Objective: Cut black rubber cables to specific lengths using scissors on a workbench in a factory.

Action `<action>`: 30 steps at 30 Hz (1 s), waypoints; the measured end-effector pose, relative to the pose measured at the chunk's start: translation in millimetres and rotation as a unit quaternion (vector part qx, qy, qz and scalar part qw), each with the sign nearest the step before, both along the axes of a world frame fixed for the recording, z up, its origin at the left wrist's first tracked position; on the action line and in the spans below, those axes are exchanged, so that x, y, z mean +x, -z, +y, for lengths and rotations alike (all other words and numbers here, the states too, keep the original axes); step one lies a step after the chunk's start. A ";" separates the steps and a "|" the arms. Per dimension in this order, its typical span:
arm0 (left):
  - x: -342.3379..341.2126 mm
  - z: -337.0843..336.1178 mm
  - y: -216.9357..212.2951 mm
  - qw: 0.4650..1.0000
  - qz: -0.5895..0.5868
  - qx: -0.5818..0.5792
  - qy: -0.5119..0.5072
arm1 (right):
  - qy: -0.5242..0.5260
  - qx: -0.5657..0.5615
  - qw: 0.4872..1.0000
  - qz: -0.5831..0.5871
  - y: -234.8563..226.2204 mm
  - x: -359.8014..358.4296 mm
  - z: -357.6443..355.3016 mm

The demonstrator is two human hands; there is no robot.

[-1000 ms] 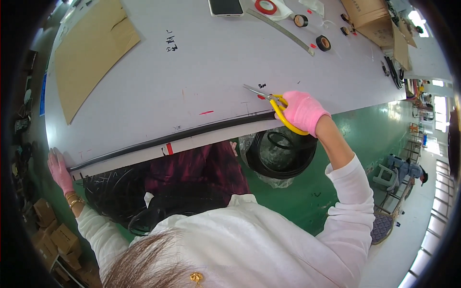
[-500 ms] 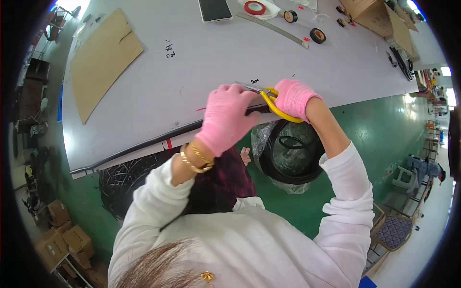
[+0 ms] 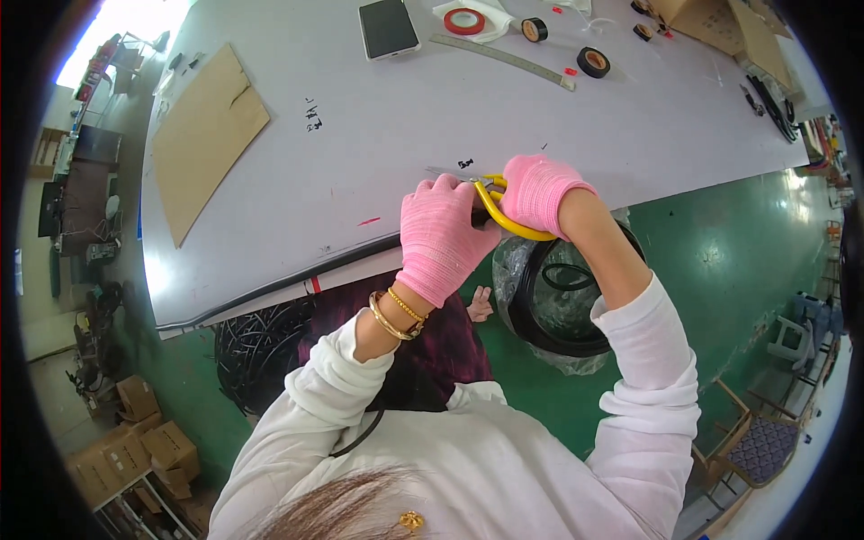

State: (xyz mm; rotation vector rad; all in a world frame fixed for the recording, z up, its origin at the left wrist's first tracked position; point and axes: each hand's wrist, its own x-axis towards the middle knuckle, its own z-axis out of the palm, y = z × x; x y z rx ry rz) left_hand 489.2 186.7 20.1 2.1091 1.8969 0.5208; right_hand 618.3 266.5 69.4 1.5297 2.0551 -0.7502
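Observation:
A long black tube runs along the front edge of the pale table. My left hand, in a pink knitted glove, is closed round the tube near its right part. Yellow-handled scissors are gripped in my right hand, gloved alike. Their grey blades point left past the left fingertips, over the table. The glove hides part of the blades, and I cannot tell whether they touch the tube.
Brown cardboard lies at left on the table. Toward the back are a phone, red tape, a steel ruler and black tape rolls. Below the edge sit a coil of black tubing and a heap of black pieces.
The view has shifted a little. Both hands stay close together at the tube, and the scissors have moved slightly toward the left hand.

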 end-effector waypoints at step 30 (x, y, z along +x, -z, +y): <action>-42.3 -45.0 -76.3 0.918 -0.265 -0.274 0.105 | 0.477 -0.111 0.550 0.676 75.7 -1.6 -273.8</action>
